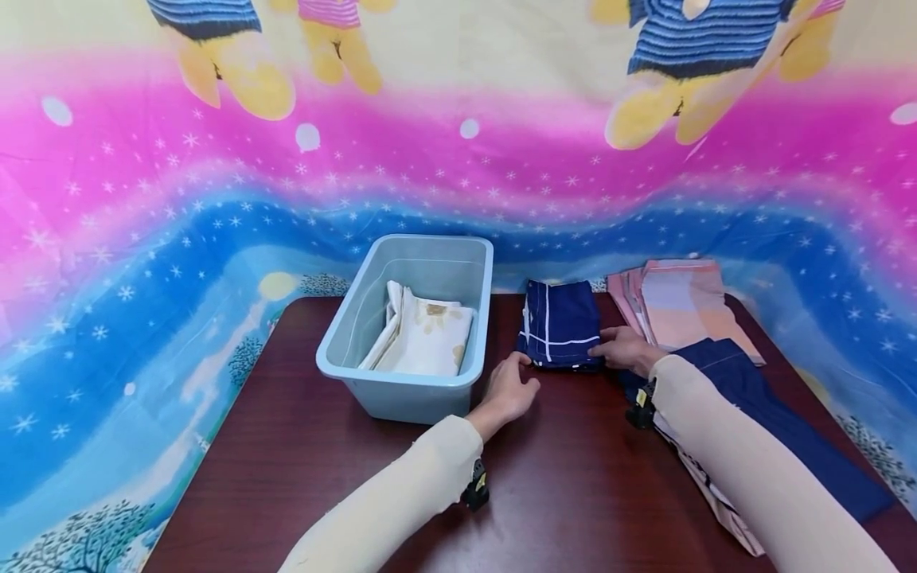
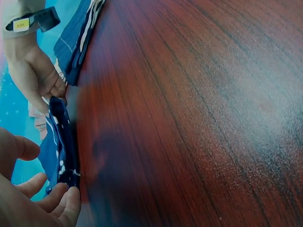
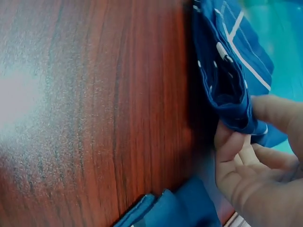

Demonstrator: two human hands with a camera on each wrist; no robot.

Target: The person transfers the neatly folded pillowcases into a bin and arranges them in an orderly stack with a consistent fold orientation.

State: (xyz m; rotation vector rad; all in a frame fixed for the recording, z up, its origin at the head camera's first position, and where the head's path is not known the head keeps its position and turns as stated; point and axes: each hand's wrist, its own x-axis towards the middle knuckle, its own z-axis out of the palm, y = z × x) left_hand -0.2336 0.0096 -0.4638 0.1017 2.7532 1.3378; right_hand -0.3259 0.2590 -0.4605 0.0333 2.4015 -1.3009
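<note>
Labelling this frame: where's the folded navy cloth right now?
Head view: folded navy cloth lies on the table, right of the grey bin, between left hand and right hand.

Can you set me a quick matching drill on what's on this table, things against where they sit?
Things:
1. cream cloth
2. navy folded cloth
3. pink cloths
4. grey bin

Places:
A. stacked at the table's far right
B. left of the navy folded cloth
C. inside the bin
D. between the left hand and right hand

Pairs: 1-C, 2-D, 3-A, 4-B
</note>
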